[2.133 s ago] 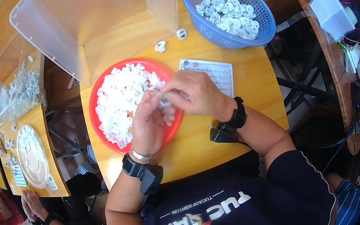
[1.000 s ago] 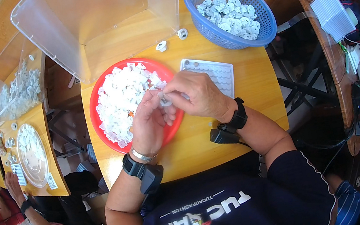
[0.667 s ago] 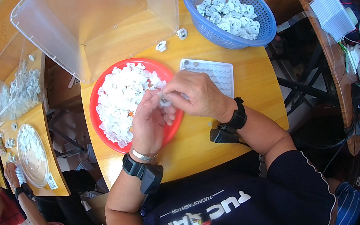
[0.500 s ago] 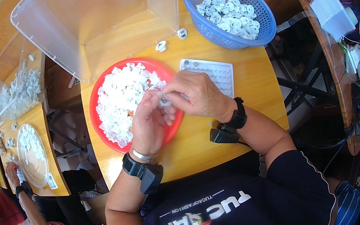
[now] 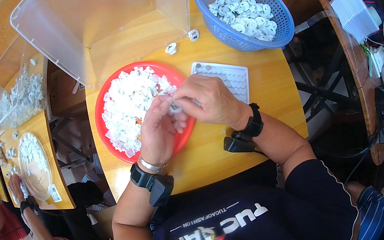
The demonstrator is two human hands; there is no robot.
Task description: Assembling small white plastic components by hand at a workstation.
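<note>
My left hand (image 5: pixel 160 127) is turned palm up over the right side of a red plate (image 5: pixel 103 129), its fingers curled around a small whitish plastic part (image 5: pixel 174 106). The fingertips of my right hand (image 5: pixel 211 99) pinch the same part from the right, partly covering it. White plastic pieces (image 5: pixel 132 104) are heaped on the plate. Just beyond my right hand lies a white tray (image 5: pixel 231 79) with rows of small hollows and a few small dark round bits at its far left corner.
A blue basket (image 5: pixel 209 22) of white round parts stands at the back right. Two loose parts (image 5: pixel 170 49) lie near a clear plastic bin (image 5: pixel 92 60). At the left, another person's hand (image 5: pixel 14 186) works beside a round tray (image 5: pixel 37 187) on a separate table.
My two hands stay at nearly the same spot with the small part between them. At the left, the other person's hand has shifted slightly.
</note>
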